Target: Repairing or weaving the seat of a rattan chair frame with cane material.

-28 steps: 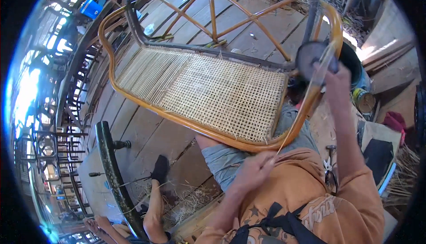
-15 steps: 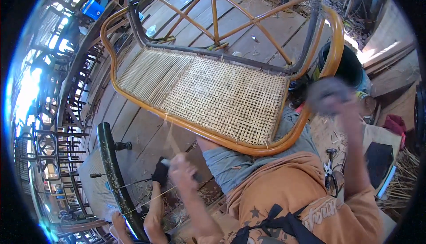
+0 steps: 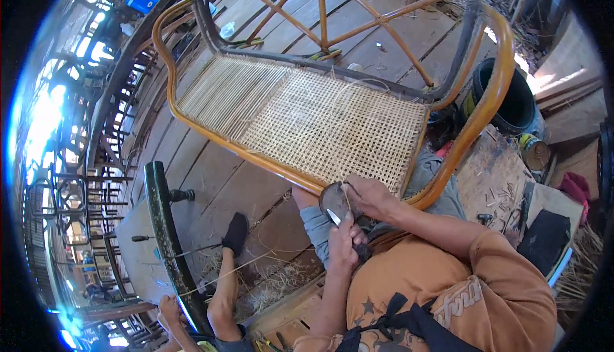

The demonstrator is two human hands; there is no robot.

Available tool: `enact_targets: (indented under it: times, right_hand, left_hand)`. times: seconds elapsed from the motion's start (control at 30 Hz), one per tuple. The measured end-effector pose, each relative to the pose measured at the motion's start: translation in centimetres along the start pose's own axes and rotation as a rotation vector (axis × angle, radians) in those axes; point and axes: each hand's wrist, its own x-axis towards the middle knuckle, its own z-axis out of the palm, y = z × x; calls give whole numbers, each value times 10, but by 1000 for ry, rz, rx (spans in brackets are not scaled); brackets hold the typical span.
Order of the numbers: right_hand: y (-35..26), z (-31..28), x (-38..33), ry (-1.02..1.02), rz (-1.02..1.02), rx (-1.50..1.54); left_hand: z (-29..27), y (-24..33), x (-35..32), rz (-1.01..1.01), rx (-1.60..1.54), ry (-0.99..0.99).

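A rattan seat frame (image 3: pixel 275 171) with a woven cane panel (image 3: pixel 320 128) lies slanted across my lap. Just over its near edge, my right hand (image 3: pixel 371 198) grips a dark, rounded pad-like piece (image 3: pixel 330 200) whose exact kind I cannot make out. A thin pale cane strand (image 3: pixel 346 193) crosses that piece. Close below, my left hand (image 3: pixel 345 246) is closed round a knife, its bright blade (image 3: pixel 333 217) angled up and left against the dark piece. The knife's handle is mostly hidden by my fingers.
On the left, a co-worker's hand (image 3: pixel 169 310) and leg are beside a dark-framed chair part (image 3: pixel 163 218). A black bucket (image 3: pixel 508 96) and a tin can (image 3: pixel 534 150) stand at right. Cane shavings (image 3: pixel 278 285) litter the floor.
My right hand has swung in from the far right with the dark rounded piece. My left hand has moved right to meet it. The seat frame has shifted slightly right.
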Motion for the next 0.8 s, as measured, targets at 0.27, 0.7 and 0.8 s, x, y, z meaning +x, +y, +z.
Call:
enact_targets:
  times: [0.27, 0.7, 0.8]
  right_hand:
    - [21, -10, -5, 309, -166, 340]
    - [-19, -107, -30, 513, 5, 672]
    - [15, -204, -75, 936, 1, 454]
  left_hand:
    - [21, 7, 24, 19, -105, 2]
    - [70, 38, -9, 245, 295, -368]
    - [43, 39, -18, 423, 702, -394]
